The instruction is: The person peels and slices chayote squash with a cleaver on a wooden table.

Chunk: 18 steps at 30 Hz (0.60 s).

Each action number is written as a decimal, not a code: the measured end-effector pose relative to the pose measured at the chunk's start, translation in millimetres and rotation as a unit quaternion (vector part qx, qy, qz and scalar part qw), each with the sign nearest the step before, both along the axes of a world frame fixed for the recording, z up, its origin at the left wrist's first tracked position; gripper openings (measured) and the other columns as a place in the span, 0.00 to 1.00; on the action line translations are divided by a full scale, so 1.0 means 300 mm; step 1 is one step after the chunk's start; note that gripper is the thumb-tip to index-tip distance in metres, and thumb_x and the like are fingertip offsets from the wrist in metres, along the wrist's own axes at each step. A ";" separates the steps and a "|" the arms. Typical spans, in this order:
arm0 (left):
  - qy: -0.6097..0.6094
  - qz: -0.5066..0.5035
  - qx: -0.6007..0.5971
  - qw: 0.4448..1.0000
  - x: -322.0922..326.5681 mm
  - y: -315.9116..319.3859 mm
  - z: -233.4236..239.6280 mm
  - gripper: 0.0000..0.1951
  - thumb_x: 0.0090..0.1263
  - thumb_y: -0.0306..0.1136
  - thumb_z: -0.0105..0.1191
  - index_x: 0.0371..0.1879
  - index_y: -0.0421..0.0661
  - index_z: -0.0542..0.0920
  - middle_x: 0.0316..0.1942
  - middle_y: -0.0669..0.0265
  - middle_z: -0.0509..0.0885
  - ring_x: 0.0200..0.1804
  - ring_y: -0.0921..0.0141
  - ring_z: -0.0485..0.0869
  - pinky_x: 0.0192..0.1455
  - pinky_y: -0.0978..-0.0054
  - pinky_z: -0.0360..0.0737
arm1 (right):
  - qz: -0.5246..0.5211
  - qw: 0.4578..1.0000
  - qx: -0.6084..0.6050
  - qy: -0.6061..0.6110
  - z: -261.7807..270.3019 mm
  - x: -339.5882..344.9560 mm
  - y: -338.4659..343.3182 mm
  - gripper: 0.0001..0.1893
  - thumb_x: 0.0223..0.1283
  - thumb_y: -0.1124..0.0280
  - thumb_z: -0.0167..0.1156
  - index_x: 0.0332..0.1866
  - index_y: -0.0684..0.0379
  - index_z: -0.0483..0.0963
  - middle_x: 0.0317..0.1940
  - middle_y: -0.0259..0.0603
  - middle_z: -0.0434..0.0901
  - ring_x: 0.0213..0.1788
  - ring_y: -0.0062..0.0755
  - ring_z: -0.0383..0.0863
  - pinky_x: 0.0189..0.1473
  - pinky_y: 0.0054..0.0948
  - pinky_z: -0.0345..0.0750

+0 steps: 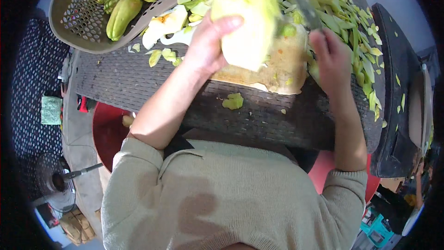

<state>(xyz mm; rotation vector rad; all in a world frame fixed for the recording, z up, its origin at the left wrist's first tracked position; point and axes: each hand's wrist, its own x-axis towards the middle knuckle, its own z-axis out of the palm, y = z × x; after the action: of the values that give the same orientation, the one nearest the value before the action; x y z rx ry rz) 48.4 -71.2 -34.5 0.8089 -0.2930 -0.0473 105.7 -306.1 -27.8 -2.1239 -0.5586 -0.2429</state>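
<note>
My left hand [211,41] holds up a large pale green fruit or vegetable [246,24], its surface cut bare and bright in the light. To its right, my right hand [331,55] grips a knife [301,1] by the handle, the blade pointing up and away from me. The blade is blurred and stands apart from the pale flesh. Below both hands lies a worn cutting board [288,62], stained brown. Peel strips [350,24] are heaped behind and to the right of the board. A cut pale piece [164,26] with a brownish patch lies left of my left hand.
A perforated plastic basket [79,47] with several chayotes [124,15] stands at the upper left. The woven-textured table [138,76] bears loose scraps, one peel piece [233,101] near its front edge. A red tub [107,128] sits below at left, and a dark chair [392,93] at right.
</note>
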 end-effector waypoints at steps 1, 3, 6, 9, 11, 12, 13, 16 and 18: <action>-0.036 0.022 0.052 0.998 -0.013 -0.027 0.000 0.25 0.57 0.34 0.61 0.53 0.37 0.71 0.44 0.60 0.81 0.43 0.69 0.82 0.49 0.71 0.80 | -0.002 1.000 -0.001 0.000 -0.001 0.025 -0.014 0.20 0.59 0.55 0.58 0.30 0.65 0.71 0.18 0.42 0.70 0.20 0.32 0.70 0.24 0.31 0.66; -0.047 0.040 0.056 0.997 -0.024 -0.062 -0.003 0.26 0.56 0.31 0.62 0.53 0.37 0.70 0.44 0.60 0.81 0.43 0.70 0.82 0.48 0.73 0.80 | -0.042 0.999 -0.017 0.018 0.004 0.072 -0.048 0.17 0.66 0.59 0.52 0.36 0.65 0.72 0.21 0.22 0.64 0.24 0.12 0.60 0.25 0.19 0.57; -0.001 0.034 0.107 0.994 -0.013 -0.059 0.014 0.27 0.56 0.31 0.62 0.54 0.36 0.69 0.45 0.59 0.80 0.44 0.70 0.82 0.47 0.73 0.80 | 0.043 0.996 0.071 -0.044 0.018 0.005 -0.045 0.21 0.62 0.53 0.55 0.35 0.66 0.73 0.19 0.32 0.66 0.22 0.18 0.64 0.24 0.24 0.60; 0.022 0.056 0.114 0.992 0.001 -0.045 0.018 0.26 0.57 0.29 0.60 0.54 0.36 0.69 0.46 0.59 0.80 0.45 0.70 0.81 0.48 0.73 0.80 | 0.166 0.961 0.059 -0.213 0.019 -0.063 -0.013 0.30 0.44 0.42 0.64 0.29 0.65 0.71 0.18 0.40 0.68 0.19 0.38 0.69 0.23 0.30 0.64; -0.003 0.046 0.055 0.997 0.029 -0.036 -0.042 0.24 0.58 0.27 0.58 0.55 0.38 0.69 0.46 0.61 0.80 0.46 0.70 0.80 0.51 0.73 0.77 | 0.251 0.918 -0.055 -0.303 0.057 -0.099 -0.005 0.32 0.35 0.37 0.66 0.22 0.60 0.67 0.17 0.41 0.66 0.19 0.44 0.69 0.21 0.32 0.65; 0.048 0.073 0.157 0.984 0.008 -0.053 0.015 0.23 0.59 0.27 0.58 0.55 0.39 0.70 0.46 0.62 0.80 0.47 0.70 0.80 0.52 0.73 0.77 | 0.267 0.916 -0.067 -0.293 0.061 -0.109 0.006 0.32 0.35 0.37 0.66 0.21 0.60 0.66 0.17 0.41 0.66 0.18 0.43 0.69 0.21 0.32 0.65; 0.095 0.100 0.256 0.957 -0.020 -0.067 0.079 0.23 0.60 0.27 0.57 0.55 0.40 0.70 0.47 0.63 0.80 0.47 0.71 0.80 0.52 0.74 0.77 | 0.283 0.912 -0.080 -0.285 0.065 -0.118 0.015 0.32 0.34 0.36 0.66 0.20 0.59 0.66 0.17 0.41 0.67 0.18 0.42 0.69 0.21 0.32 0.65; -0.021 0.127 0.216 0.968 0.010 -0.052 -0.002 0.21 0.60 0.27 0.57 0.54 0.41 0.71 0.46 0.64 0.80 0.46 0.72 0.80 0.52 0.75 0.77 | 0.244 0.917 -0.088 -0.304 0.052 -0.116 0.021 0.32 0.36 0.37 0.65 0.21 0.60 0.66 0.17 0.41 0.67 0.19 0.42 0.70 0.21 0.32 0.65; 0.012 0.062 0.055 0.996 0.017 -0.024 -0.025 0.23 0.58 0.25 0.59 0.53 0.40 0.71 0.45 0.64 0.80 0.45 0.73 0.80 0.50 0.75 0.77 | 0.196 0.925 -0.103 -0.308 0.028 -0.085 0.006 0.31 0.37 0.38 0.65 0.22 0.60 0.66 0.17 0.42 0.68 0.19 0.43 0.71 0.21 0.33 0.66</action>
<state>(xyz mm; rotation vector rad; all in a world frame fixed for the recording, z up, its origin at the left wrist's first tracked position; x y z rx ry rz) 53.6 -78.4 -41.9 0.9348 -0.2172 0.0436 80.2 -304.3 -19.5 -2.0591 -1.4112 -0.6552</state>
